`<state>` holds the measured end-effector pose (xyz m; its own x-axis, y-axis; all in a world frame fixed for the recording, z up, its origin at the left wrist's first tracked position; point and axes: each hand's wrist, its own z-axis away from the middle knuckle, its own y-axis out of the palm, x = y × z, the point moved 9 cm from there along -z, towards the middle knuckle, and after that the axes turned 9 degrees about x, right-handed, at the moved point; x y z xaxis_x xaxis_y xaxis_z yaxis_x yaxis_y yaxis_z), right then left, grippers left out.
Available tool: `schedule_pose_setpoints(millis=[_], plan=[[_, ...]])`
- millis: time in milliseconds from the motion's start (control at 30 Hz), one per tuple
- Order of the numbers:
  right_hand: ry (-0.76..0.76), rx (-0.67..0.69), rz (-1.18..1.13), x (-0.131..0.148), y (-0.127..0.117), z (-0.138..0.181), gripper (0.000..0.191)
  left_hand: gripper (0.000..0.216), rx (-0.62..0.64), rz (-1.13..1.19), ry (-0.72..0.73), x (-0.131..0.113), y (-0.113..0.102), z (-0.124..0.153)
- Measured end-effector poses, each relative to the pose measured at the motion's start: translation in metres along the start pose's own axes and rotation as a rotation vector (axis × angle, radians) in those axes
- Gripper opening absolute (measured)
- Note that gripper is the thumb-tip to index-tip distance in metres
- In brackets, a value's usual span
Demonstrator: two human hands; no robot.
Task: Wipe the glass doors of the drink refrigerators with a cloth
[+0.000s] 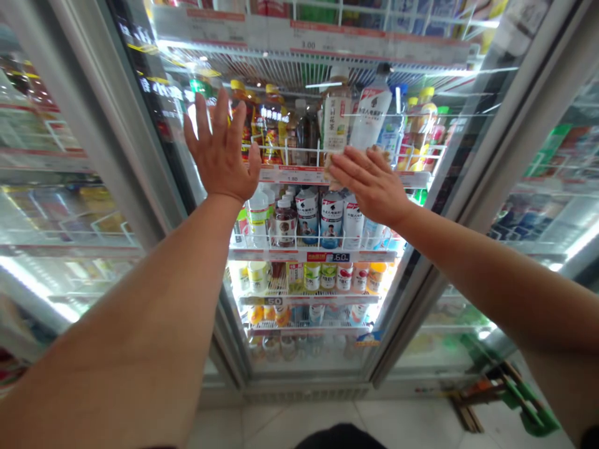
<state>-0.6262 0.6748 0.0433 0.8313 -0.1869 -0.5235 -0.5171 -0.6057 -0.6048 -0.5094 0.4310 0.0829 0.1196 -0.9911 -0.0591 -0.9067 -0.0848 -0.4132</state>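
Note:
In the head view, my left hand is open, its fingers spread and the palm turned to the glass door of a drinks fridge. It appears to rest on the pane near the left frame and holds nothing. My right hand presses a beige cloth against the same door, right of the middle. Only the cloth's edges show past the fingers; the rest is hidden under the palm. Behind the glass, close to the cloth, stand a tea bottle and a white-labelled bottle.
Lit shelves inside hold rows of bottles and cups. Metal frames border the door, with neighbouring fridge doors on both sides. A green and brown object stands on the tiled floor at the lower right.

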Motion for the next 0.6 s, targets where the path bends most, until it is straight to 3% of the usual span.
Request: schedule_pose_setpoints(millis=[67,133,300,467,533,600], plan=[[-0.119,0.029,-0.01,0.01,0.005,0.003,0.077,0.084,0.0,0.012,0.02,-0.006,-0.004,0.003],[-0.138,0.004,-0.009,0.008,0.004,0.004,0.076,0.083,-0.013,0.014,0.04,-0.012,-0.009,0.006],[0.082,-0.149,-0.015,-0.023,-0.014,0.009,0.069,0.081,-0.048,-0.004,0.041,-0.018,-0.014,0.008],[-0.129,-0.005,0.048,0.004,-0.001,0.014,0.074,0.079,-0.056,0.015,0.042,-0.016,-0.013,0.008],[-0.081,-0.037,0.065,-0.002,-0.005,0.013,0.073,0.08,-0.058,0.036,0.056,-0.017,-0.013,0.008],[0.06,-0.119,0.05,-0.019,-0.015,0.013,0.068,0.083,-0.054,0.047,0.07,-0.017,-0.013,0.008]])
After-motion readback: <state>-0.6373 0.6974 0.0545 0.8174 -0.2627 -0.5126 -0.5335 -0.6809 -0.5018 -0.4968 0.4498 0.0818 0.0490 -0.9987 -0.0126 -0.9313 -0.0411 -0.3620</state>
